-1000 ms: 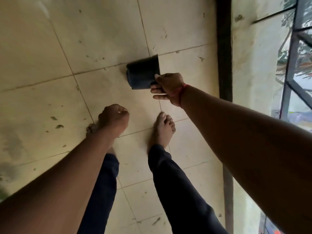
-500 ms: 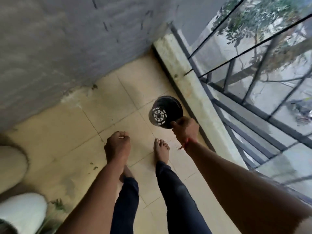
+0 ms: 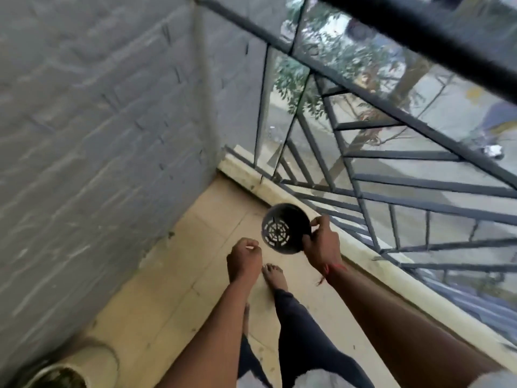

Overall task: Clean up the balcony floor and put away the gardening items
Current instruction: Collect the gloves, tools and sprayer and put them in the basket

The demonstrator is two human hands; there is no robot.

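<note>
Above the floor (image 3: pixel 179 275), the right hand (image 3: pixel 321 245) still grips the black pot (image 3: pixel 282 231) by its side, slotted base toward the camera. The left hand (image 3: pixel 243 259) stays curled, holding nothing, just beside it. More railing (image 3: pixel 391 197) and wall (image 3: pixel 98 107) show than before.

Pot (image 3: pixel 285 232): no text or label can be read.
Wall (image 3: pixel 98 121): no writing can be read.
Street (image 3: pixel 447 88) past the railing (image 3: pixel 405 155): too blurred, no sign or number can be read.
</note>
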